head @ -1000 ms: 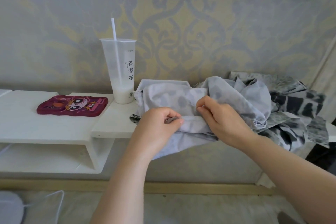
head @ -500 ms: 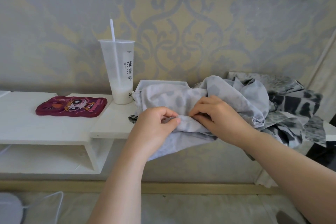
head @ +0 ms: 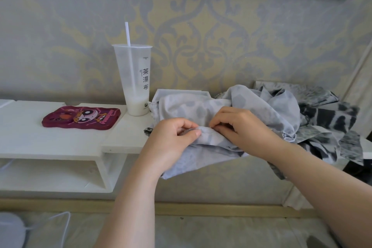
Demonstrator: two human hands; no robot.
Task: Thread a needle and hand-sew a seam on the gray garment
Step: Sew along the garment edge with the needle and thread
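The gray garment (head: 261,110) lies bunched on the white shelf (head: 60,143), one edge hanging over the front. My left hand (head: 173,141) pinches a fold of its hem between thumb and fingers. My right hand (head: 243,129) is closed on the same fold just to the right, fingertips pressed together at the seam. A thin glint at those fingertips may be the needle (head: 211,126); thread is too fine to make out.
A tall plastic cup with a straw (head: 134,80) stands behind the garment's left edge. A maroon cartoon phone case (head: 80,120) lies on the shelf at left. Black-and-white patterned cloth (head: 332,123) is piled at right. A white box (head: 181,93) sits under the garment.
My right hand has slid left along the fold, closing the gap to my left hand. My left hand has kept its pinch on the hem.
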